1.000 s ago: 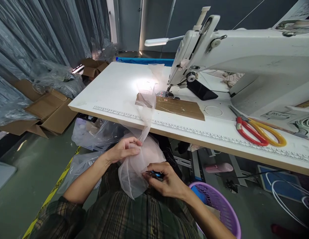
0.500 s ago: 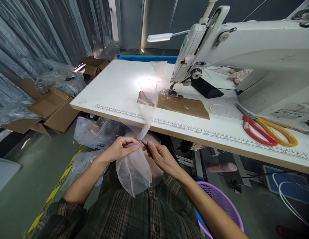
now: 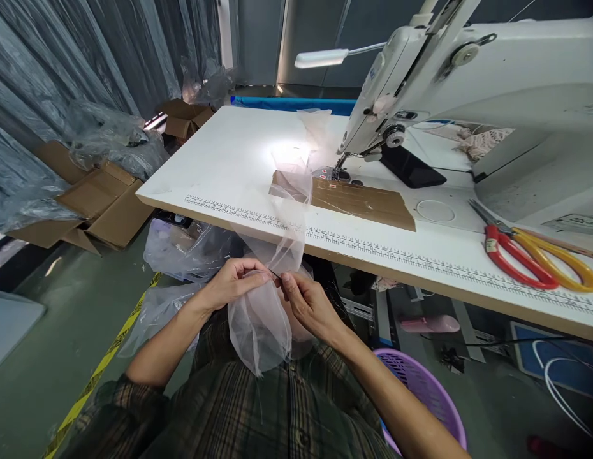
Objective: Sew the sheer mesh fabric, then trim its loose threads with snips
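A pale pink, sheer fabric (image 3: 261, 325) hangs over my lap. Its upper part runs up across the table edge toward the sewing machine (image 3: 396, 76). My left hand (image 3: 236, 280) pinches the fabric between thumb and fingers. Close beside it, my right hand (image 3: 310, 303) is closed around a thin, dark, pointed tool (image 3: 276, 275), whose tip meets the fabric at my left fingertips. Most of the tool is hidden in my right fingers, so its exact kind does not show.
On the white table (image 3: 205, 159) lie a brown tape-covered board (image 3: 363, 204), a black phone (image 3: 414, 167) and scissors (image 3: 526, 258) with red and yellow handles. A purple basket (image 3: 437, 398) stands at lower right. Open cardboard boxes (image 3: 105, 204) are on the left.
The fabric between my hands and the table edge has spread from a narrow bunch into a wider, looser fold. Both hands stay close together at the same spot. The view has shifted slightly.
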`<action>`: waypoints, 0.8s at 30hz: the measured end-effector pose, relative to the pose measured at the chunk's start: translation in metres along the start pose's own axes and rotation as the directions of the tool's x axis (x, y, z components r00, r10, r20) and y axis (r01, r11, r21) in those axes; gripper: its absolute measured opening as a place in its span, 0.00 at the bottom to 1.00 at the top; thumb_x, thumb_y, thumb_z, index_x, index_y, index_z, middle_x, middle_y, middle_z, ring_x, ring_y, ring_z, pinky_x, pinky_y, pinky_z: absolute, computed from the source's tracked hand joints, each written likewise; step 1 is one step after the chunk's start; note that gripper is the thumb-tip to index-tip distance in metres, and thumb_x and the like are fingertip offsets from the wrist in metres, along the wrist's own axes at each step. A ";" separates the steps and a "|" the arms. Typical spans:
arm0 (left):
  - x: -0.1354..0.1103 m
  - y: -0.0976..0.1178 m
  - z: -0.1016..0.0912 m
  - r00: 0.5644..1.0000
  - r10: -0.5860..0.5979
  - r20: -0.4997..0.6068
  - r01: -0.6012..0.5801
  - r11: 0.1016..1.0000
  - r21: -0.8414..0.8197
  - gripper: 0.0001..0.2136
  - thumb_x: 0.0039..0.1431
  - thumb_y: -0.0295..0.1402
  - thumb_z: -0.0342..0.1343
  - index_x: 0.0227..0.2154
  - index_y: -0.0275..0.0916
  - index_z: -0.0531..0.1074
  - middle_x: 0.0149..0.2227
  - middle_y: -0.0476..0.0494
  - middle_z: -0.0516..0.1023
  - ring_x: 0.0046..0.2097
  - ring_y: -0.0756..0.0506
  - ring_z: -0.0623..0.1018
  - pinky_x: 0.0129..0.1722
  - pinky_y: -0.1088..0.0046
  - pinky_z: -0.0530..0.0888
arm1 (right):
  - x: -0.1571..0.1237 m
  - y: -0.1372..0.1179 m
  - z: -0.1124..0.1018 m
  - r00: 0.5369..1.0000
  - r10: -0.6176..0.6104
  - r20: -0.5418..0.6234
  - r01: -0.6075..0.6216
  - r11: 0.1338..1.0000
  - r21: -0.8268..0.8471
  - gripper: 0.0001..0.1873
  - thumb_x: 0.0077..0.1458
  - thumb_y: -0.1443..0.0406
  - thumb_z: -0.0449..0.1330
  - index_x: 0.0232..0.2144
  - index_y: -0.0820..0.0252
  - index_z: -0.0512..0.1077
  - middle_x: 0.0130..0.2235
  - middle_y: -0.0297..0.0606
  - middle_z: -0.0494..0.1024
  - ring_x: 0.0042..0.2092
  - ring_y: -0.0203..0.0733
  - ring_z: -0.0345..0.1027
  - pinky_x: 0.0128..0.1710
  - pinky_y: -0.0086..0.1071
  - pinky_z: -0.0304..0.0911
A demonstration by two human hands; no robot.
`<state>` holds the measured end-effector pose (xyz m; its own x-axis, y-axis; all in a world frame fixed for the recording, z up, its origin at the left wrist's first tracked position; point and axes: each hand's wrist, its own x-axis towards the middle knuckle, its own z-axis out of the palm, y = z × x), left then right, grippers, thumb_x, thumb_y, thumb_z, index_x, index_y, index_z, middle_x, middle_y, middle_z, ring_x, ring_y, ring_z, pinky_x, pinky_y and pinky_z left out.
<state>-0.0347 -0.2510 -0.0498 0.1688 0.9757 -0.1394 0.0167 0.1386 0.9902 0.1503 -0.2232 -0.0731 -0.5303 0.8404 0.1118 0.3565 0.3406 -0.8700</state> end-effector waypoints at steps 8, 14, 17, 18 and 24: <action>-0.003 0.003 0.003 0.999 -0.017 0.027 0.016 0.998 0.053 0.14 0.54 0.42 0.59 0.30 0.33 0.76 0.28 0.46 0.77 0.28 0.51 0.71 0.27 0.78 0.66 | -0.005 0.003 0.008 0.998 0.049 -0.039 -0.045 0.994 0.098 0.26 0.64 0.49 0.43 0.25 0.59 0.64 0.23 0.32 0.64 0.26 0.36 0.59 0.27 0.29 0.55; -0.011 0.003 0.014 0.939 0.343 -0.032 -0.261 0.768 0.585 0.11 0.61 0.36 0.53 0.37 0.37 0.77 0.33 0.43 0.79 0.36 0.46 0.75 0.40 0.69 0.70 | -0.033 -0.006 0.008 0.998 0.048 0.027 -0.054 0.959 0.277 0.14 0.60 0.54 0.55 0.32 0.60 0.66 0.28 0.32 0.67 0.29 0.35 0.59 0.29 0.27 0.59; -0.012 -0.005 0.018 0.746 0.665 0.030 -0.410 0.424 0.808 0.10 0.61 0.34 0.53 0.41 0.39 0.77 0.35 0.40 0.77 0.38 0.44 0.75 0.42 0.64 0.70 | -0.044 0.004 0.000 0.993 0.116 -0.018 -0.109 0.967 0.232 0.14 0.60 0.56 0.55 0.28 0.60 0.66 0.25 0.31 0.66 0.27 0.34 0.57 0.26 0.27 0.58; -0.012 -0.009 0.018 0.703 0.703 0.109 -0.479 0.354 0.803 0.11 0.61 0.35 0.53 0.42 0.39 0.76 0.36 0.39 0.77 0.38 0.44 0.75 0.42 0.64 0.70 | -0.046 0.011 -0.003 0.990 0.136 -0.031 -0.127 0.970 0.205 0.14 0.59 0.56 0.55 0.28 0.60 0.67 0.25 0.31 0.66 0.26 0.34 0.57 0.26 0.27 0.58; 0.000 -0.045 0.020 0.725 0.467 0.507 -0.683 0.392 0.616 0.35 0.52 0.55 0.56 0.56 0.35 0.67 0.56 0.26 0.68 0.57 0.32 0.68 0.56 0.51 0.64 | -0.045 0.036 -0.022 0.933 0.213 -0.290 -0.192 0.976 0.100 0.18 0.55 0.51 0.58 0.30 0.61 0.69 0.26 0.35 0.71 0.27 0.37 0.62 0.26 0.29 0.61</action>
<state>-0.0153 -0.2603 -0.0945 0.6299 0.6857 0.3646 0.4980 -0.7169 0.4879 0.2044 -0.2398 -0.0986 -0.1961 0.9789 0.0579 0.3726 0.1290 -0.9190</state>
